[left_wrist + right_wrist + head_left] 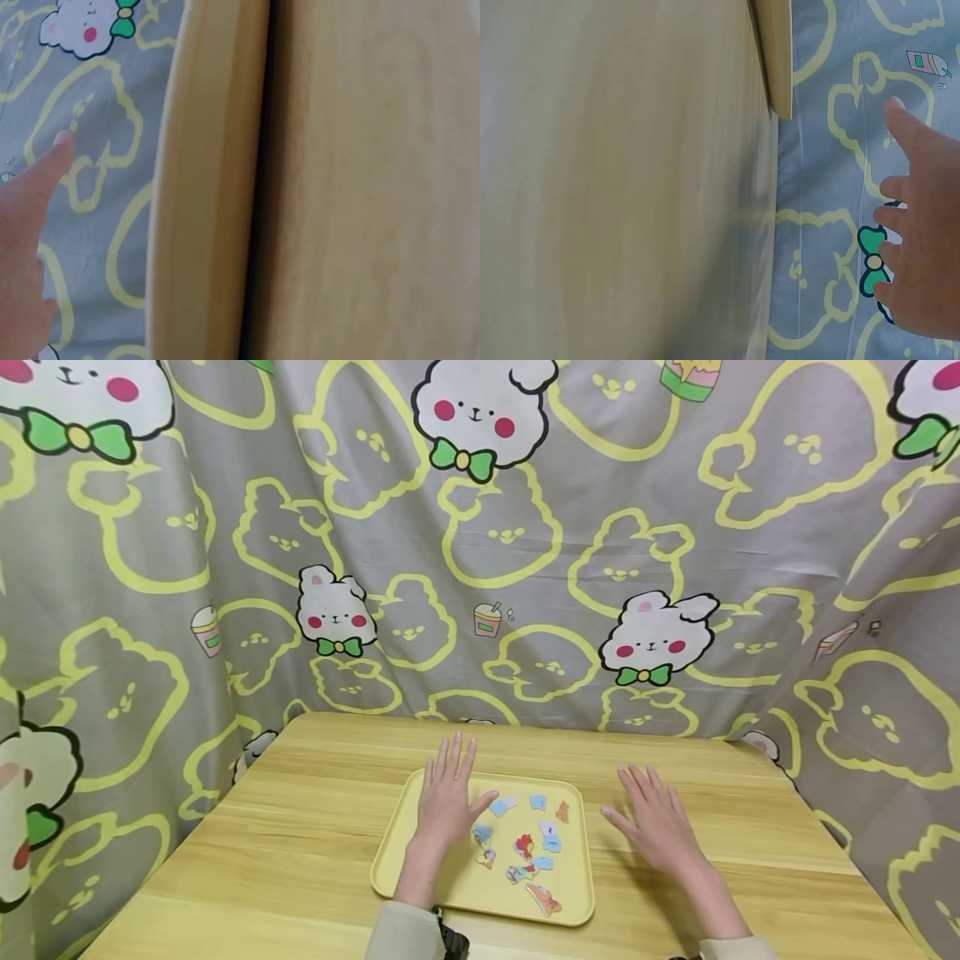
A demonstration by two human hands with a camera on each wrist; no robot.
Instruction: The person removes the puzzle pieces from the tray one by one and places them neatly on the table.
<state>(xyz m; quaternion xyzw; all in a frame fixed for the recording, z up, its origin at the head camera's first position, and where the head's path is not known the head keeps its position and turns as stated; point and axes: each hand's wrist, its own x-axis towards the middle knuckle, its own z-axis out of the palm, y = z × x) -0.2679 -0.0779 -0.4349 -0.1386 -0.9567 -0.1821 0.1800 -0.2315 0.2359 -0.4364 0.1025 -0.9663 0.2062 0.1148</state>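
My left hand (444,810) is held over the left part of a yellow tray (405,860), its fingers straight and apart, holding nothing. To the right of the tray, my right hand (660,827) hovers with its fingers extended and holds nothing either. Several small, flat, printed pieces lie scattered on the tray, among them a red piece (523,845), an orange piece (544,900), a blue piece (537,802) and a small orange one (562,812). The wrist views show part of the left hand (26,240) and right hand (930,232), away from any piece.
The tray stands on a wood-grain table (262,843). Behind the table and at both sides hangs a grey curtain (525,560) with white rabbits and yellow outlines. A dark band (453,939) circles the left wrist, below a light sleeve (405,933).
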